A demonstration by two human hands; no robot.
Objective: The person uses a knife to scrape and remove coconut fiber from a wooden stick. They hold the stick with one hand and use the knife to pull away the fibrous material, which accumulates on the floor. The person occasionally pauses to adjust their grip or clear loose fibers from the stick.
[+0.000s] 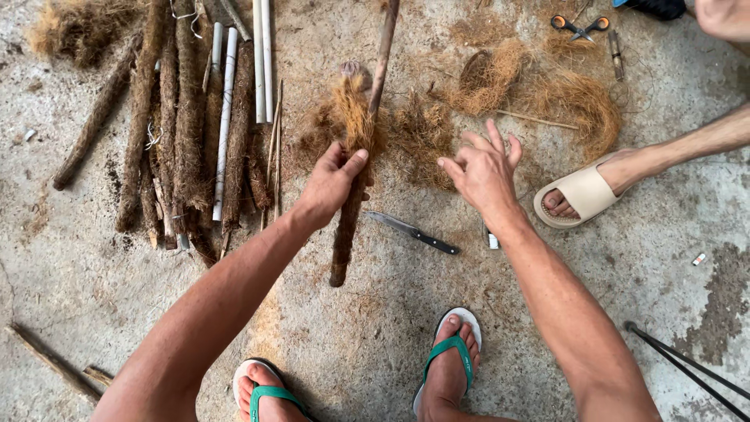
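A pile of fibre-wrapped sticks [183, 125] lies on the concrete floor [94, 266] at left. The left hand [332, 184] grips a fibre-wrapped stick [349, 211] upright near loose fibre [539, 94]. The right hand [484, 172] hovers open, empty, above a knife [414, 232].

Lighting: soft, even daylight; shadows faint, no glare on the grey concrete floor [375, 328]. Focus sharp throughout; wide-angle stretching at the edges.

A rough craft yard: bare concrete floor [375, 344] strewn with coir fibre [574, 101], wrapped sticks [187, 125].
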